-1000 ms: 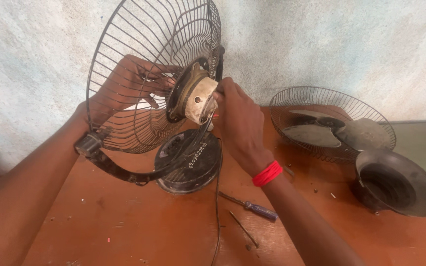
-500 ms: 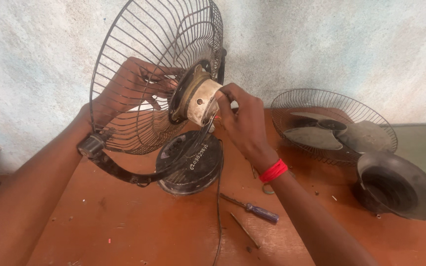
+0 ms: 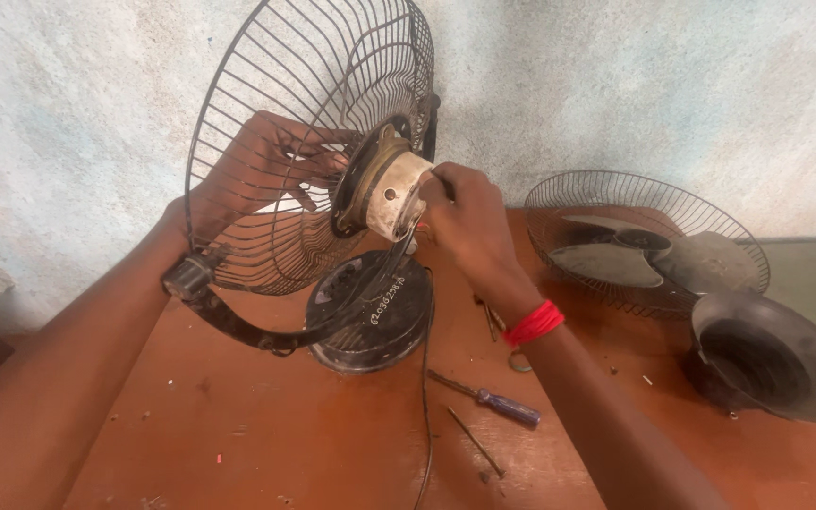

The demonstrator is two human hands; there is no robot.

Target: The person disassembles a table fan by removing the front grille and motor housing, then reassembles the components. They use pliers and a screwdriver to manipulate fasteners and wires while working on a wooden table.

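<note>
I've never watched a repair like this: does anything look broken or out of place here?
Yes: the fan is in pieces. The blade lies loose in a detached grille, a black cover sits apart, and the motor is bare and grimy between the left hand and right hand.

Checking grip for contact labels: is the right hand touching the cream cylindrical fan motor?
Touching. The head view shows the right hand with its fingertips pressed against the rim of the cream cylindrical fan motor, no gap visible.
</note>
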